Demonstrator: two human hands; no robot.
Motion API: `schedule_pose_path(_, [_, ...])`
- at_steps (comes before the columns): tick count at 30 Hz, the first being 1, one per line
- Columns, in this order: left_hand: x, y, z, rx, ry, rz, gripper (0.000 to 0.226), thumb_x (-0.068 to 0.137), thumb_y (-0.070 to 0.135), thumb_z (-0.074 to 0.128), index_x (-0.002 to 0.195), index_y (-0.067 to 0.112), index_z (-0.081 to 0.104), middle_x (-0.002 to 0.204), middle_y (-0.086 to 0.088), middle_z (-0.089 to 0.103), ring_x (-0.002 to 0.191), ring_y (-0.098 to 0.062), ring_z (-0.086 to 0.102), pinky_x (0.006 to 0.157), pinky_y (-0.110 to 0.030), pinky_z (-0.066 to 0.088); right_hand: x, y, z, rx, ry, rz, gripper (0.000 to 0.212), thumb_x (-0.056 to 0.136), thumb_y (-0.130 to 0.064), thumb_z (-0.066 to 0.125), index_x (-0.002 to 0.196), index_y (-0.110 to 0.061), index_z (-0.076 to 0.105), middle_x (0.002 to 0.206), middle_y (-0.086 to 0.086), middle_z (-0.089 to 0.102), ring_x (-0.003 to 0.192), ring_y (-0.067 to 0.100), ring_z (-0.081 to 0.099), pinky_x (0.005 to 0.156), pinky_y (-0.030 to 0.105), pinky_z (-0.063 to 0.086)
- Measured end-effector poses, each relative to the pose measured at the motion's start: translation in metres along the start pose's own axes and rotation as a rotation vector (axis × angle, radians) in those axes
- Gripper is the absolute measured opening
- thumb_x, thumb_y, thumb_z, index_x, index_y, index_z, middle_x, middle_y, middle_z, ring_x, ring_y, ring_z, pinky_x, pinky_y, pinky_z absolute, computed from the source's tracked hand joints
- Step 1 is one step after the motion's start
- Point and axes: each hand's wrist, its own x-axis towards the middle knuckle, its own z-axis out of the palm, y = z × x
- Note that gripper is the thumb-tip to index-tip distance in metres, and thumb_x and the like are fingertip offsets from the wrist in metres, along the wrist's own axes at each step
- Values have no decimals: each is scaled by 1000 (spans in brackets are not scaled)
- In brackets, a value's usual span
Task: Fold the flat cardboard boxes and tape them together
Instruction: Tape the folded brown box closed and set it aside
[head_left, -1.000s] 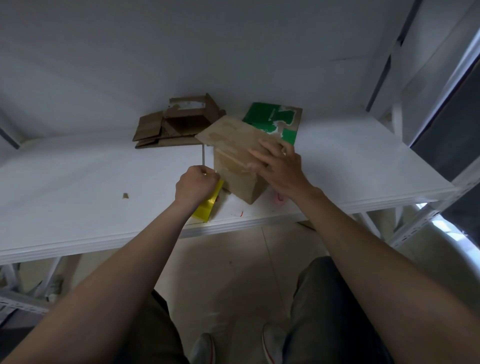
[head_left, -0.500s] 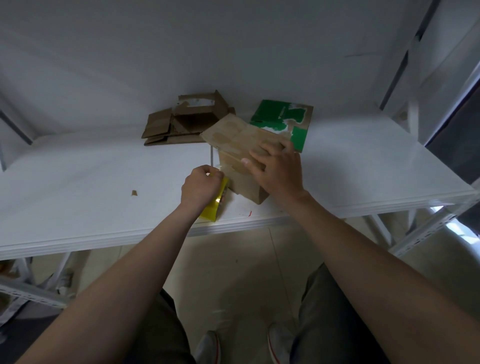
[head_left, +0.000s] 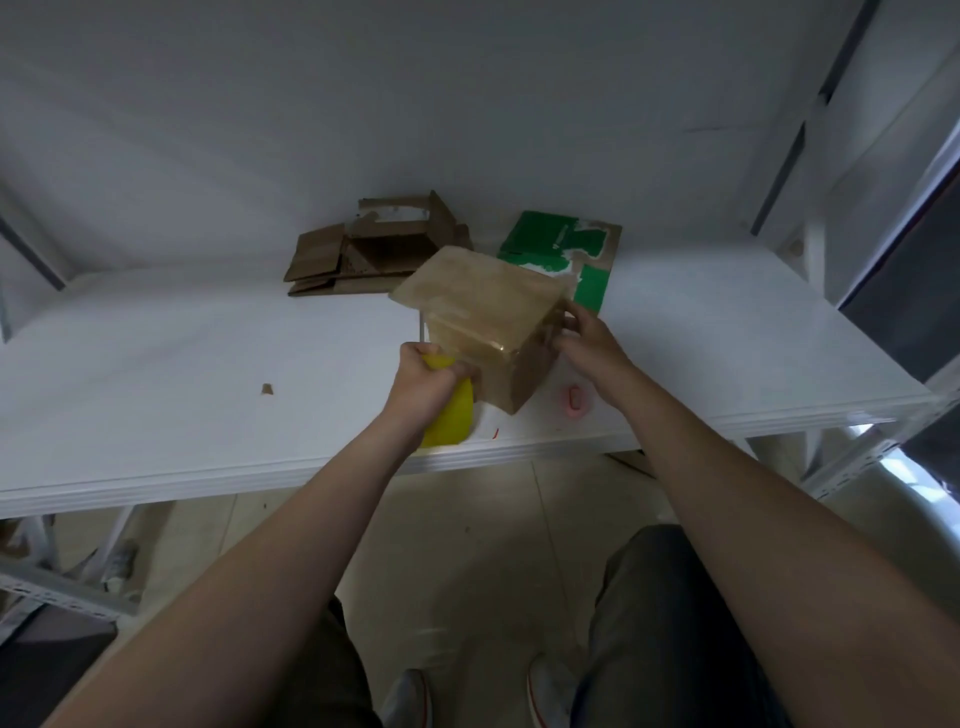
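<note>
Left grip (head_left: 428, 382) clamped round yellow plastic tool (head_left: 451, 415); right grip (head_left: 584, 340) pinching right upper edge of brown taped cardboard box (head_left: 483, 306), standing near front edge of white table (head_left: 156, 364). Judged light, hollow, crushable, tape-slick: hold by stiff corners, not panel centres.

A single wide-angle view is worn on the person's head and faces forward and steeply down. Its near, bottom edge takes in the person's lap and shoes (head_left: 410, 696) on the floor (head_left: 467, 545). Both forearms run up from the bottom corners to mid-frame. There, at arm's reach, the left hand (head_left: 423, 382) with a yellow tool (head_left: 452, 421), the right hand (head_left: 587, 345) and the cardboard box (head_left: 483, 306) sit close together. The white desk (head_left: 156, 374) spans the middle band from left to right, its near edge bowed by the lens. The wall (head_left: 467, 104) fills the far, upper part.
</note>
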Motion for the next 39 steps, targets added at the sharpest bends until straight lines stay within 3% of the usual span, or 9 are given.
schedule_pose_path(4, [-2,0,1,-9,81,109,61,84,23,79,128,22,38,117,-4,51,102,-26,55,67,-34,48,-11,-20,4,-41,63,-169,46,94,-30,64,139,-30,53,134,-7,57,120,14,54,97,36,48])
schedule_pose_path(11, [-7,-1,-7,-1,75,242,71,80,19,83,131,27,34,115,0,50,100,-17,54,82,-38,52,-26,-23,-1,-25,122,-250,42,95,-15,64,135,-25,56,129,-7,57,111,15,58,95,37,50])
schedule_pose_path(17, [-13,16,-2,-198,84,250,79,56,52,87,121,33,47,121,-5,61,109,-26,66,95,-51,56,-33,-52,-11,-46,252,-334,48,88,-43,66,135,-36,58,137,-2,52,122,26,51,100,50,50])
schedule_pose_path(20, [-18,34,-8,-208,106,325,73,53,52,88,114,39,49,119,-4,61,107,-25,67,93,-51,57,-32,-72,-15,-81,281,-339,53,83,-50,67,134,-38,57,132,-2,54,121,23,52,107,53,42])
schedule_pose_path(24, [-20,51,-25,-166,137,429,69,77,21,87,131,28,45,108,7,55,97,-13,61,78,-28,55,-39,-82,-12,-119,257,-320,55,89,-36,72,140,-29,51,108,-7,56,95,10,56,92,35,47])
schedule_pose_path(26, [-21,57,-37,-111,147,446,70,78,19,86,134,27,45,109,9,53,96,-9,56,77,-27,52,-46,-84,-9,-38,222,-322,57,91,-28,72,143,-22,49,95,-10,54,83,1,54,68,19,44])
schedule_pose_path(28, [-22,63,-46,-61,165,431,71,76,22,88,134,27,48,112,8,52,99,-12,54,81,-32,52,-54,-89,-6,5,210,-332,53,92,-25,72,139,-23,49,91,-11,54,80,-1,54,60,15,40])
schedule_pose_path(36, [-24,59,-59,64,175,327,70,72,29,90,130,25,52,126,-1,52,109,-24,54,82,-38,50,-59,-90,7,-46,141,-302,39,91,-19,72,131,-19,67,134,-1,60,117,13,56,83,17,44])
schedule_pose_path(39, [-17,46,-51,80,187,308,68,72,28,91,127,26,51,123,-1,53,109,-25,55,82,-38,51,-63,-78,15,-76,102,-316,43,93,-18,70,135,-22,63,137,0,55,114,10,51,68,4,41])
